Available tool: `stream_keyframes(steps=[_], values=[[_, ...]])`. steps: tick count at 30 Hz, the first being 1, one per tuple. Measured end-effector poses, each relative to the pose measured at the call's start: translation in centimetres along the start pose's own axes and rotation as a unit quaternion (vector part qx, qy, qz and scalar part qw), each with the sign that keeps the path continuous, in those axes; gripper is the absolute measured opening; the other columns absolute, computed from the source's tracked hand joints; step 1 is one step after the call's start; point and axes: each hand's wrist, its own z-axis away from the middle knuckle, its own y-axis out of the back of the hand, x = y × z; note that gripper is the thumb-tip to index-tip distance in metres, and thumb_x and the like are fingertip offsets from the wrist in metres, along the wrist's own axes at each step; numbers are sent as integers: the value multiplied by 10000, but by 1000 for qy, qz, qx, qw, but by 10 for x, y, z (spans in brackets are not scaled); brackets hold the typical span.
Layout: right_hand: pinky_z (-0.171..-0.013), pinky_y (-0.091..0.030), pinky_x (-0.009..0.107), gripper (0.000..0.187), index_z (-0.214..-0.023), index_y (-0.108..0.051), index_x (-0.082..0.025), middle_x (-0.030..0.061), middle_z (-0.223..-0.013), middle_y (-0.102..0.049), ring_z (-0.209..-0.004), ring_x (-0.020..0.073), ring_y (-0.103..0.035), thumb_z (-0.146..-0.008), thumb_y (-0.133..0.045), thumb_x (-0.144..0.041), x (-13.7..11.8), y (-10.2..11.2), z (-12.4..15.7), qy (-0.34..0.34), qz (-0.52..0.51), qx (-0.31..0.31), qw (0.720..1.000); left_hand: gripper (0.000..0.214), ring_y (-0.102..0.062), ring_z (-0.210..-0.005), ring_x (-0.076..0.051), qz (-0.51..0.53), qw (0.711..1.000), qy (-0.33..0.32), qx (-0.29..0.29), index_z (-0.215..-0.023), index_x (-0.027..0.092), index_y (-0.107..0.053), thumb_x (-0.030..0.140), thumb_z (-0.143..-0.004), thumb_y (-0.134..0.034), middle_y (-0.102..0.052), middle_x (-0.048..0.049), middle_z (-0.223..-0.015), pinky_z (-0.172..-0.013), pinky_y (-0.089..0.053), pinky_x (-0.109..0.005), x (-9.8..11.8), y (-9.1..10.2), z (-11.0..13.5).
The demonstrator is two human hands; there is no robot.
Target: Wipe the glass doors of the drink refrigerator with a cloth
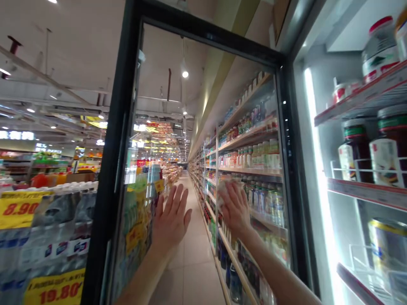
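Observation:
Before me stands an open cooler door, a glass pane (178, 51) in a black frame (110, 169). My left hand (171, 214) is raised at the pane's lower middle, its fingers stretched out and holding nothing. Whether its palm touches the glass, I cannot tell. To its right, my right hand (234, 207) lies over a crumpled whitish cloth (225, 186), seemingly pressed flat on the glass. Part of the cloth is hidden under the palm, and the hand is slightly blurred.
At right, the lit cooler's shelves (365, 190) hold jars and dark bottles (386, 148). On the left stand bottle packs (54, 241) with yellow price signs (54, 288). Through or on the glass appear a tiled aisle (184, 275) and long drink shelves (251, 169).

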Motion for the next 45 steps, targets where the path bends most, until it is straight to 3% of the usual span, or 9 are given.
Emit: stream_keyframes(steps=[4,10,15,20,26,33,38,43,45], values=[[-1062,-280,550,508,-1420,-305,-211,138,-1455,-355,-1392,266,-239,-913,-320,-228,16,0,8,-178,38,93,979,644,-236,-1375,-209,11,1000,6,0,-1456,191,-144,285,-889,-434,-342,-88,-1445,-1160,-110,-418,-2,-4,-1],[-1104,-252,498,440,-1302,-467,-252,72,-1433,-408,-1386,243,-263,-866,-424,-215,-11,-3,27,-3,-10,-4,1000,654,-194,-1387,-198,8,1000,13,6,-1456,192,-133,276,-889,-447,-356,-87,-1438,-1157,-125,-408,0,-6,8],[-1067,-274,557,442,-1335,-408,-176,152,-1429,-391,-1389,261,-248,-896,-363,-208,4,2,36,-155,26,83,984,668,-186,-1388,-208,11,1000,25,1,-1458,191,-113,254,-885,-450,-340,-97,-1442,-1155,-126,-424,6,-4,15],[-1096,-278,499,487,-1343,-414,-244,83,-1441,-395,-1392,242,-244,-862,-403,-167,-10,0,47,-8,-13,-18,1000,659,-222,-1378,-209,17,999,34,-3,-1458,212,-121,264,-887,-447,-349,-86,-1438,-1152,-143,-424,5,-5,16],[-1077,-264,558,558,-1441,-252,-228,123,-1478,-318,-1406,265,-199,-892,-330,-172,-2,2,55,-144,24,49,988,660,-241,-1374,-222,26,999,43,-9,-1456,223,-125,263,-885,-453,-343,-81,-1444,-1147,-150,-436,6,-5,16],[-1062,-324,508,431,-1261,-499,-333,32,-1468,-348,-1386,257,-255,-850,-465,-205,-36,5,72,25,-26,-62,997,665,-233,-1379,-236,16,999,36,-10,-1455,209,-143,251,-878,-472,-348,-99,-1444,-1133,-176,-456,6,-4,16],[-1041,-301,584,494,-1368,-374,-232,128,-1510,-236,-1412,289,-164,-880,-398,-159,-6,7,83,-148,48,36,987,666,-219,-1384,-231,12,999,39,-15,-1456,198,-133,244,-880,-464,-362,-101,-1437,-1137,-166,-454,7,-4,16],[-1074,-285,541,488,-1327,-435,-290,79,-1488,-307,-1392,283,-235,-853,-459,-178,-8,5,90,-29,4,-36,999,670,-244,-1376,-237,21,999,39,-14,-1456,210,-133,249,-878,-468,-359,-100,-1440,-1131,-178,-457,6,-5,17],[-1074,-273,553,506,-1363,-387,-282,93,-1482,-314,-1391,277,-238,-868,-436,-189,2,6,90,-60,16,-15,998,669,-247,-1376,-239,23,999,42,-14,-1455,210,-138,246,-876,-472,-357,-100,-1441,-1131,-176,-459,6,-5,17]])
